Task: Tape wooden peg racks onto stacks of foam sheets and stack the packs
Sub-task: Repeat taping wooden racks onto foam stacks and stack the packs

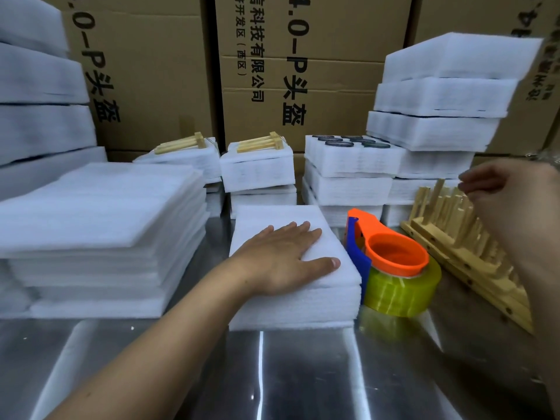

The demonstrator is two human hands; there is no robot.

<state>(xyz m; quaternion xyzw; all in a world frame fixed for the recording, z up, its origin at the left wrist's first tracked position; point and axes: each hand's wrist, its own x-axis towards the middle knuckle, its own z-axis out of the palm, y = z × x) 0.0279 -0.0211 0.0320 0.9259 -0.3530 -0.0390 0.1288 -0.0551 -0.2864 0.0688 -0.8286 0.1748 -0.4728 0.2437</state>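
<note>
Left hand [281, 256] lies flat, fingers straight, on the foam stack [288, 304] as the nearer right hand [515, 207], grip unclear, hovers over peg racks [463, 262] stretched near-to-far at right.

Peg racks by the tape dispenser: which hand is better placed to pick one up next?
Right, probably: the right hand is over the peg racks, while the left hand lies flat on the foam stack.
</note>
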